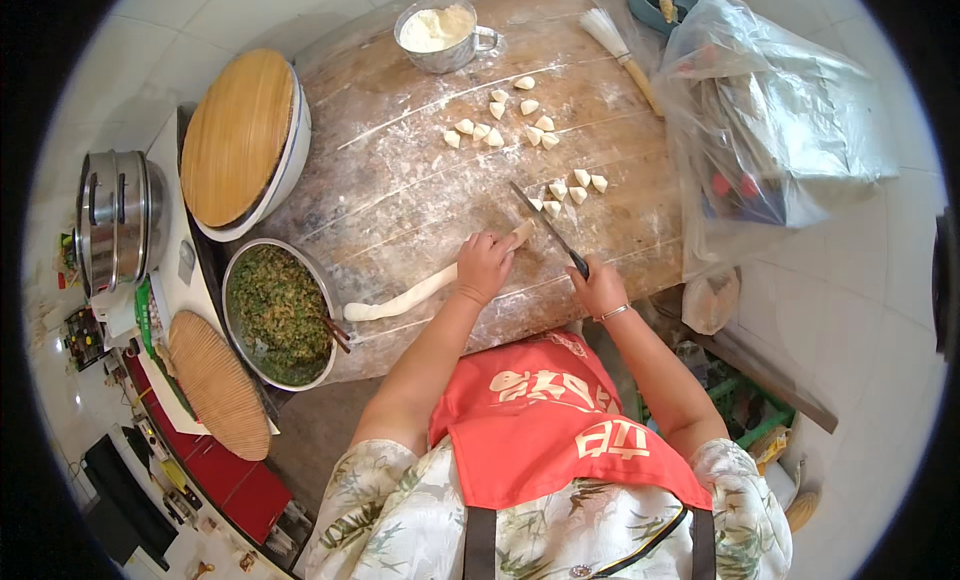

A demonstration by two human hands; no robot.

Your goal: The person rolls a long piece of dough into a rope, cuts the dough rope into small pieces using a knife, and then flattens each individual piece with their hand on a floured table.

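Note:
A long white dough rope (400,302) lies on the floury wooden board (400,195). My left hand (485,266) rests over its right part, with the fingers closed around it near the cut end. In my right hand (601,287) is a knife (545,225), gripped by its black handle, its blade slanting up and left beside the rope's end. Small cut dough pieces (578,194) lie just beyond the blade. Another loose group of dough pieces (495,137) is scattered farther back on the board.
A metal bowl of green filling (280,315) with chopsticks stands at left, below a basin under a round wooden lid (240,135). A metal cup of flour (437,30) sits at the back. To the right are a brush (620,55) and a plastic-covered box (775,110).

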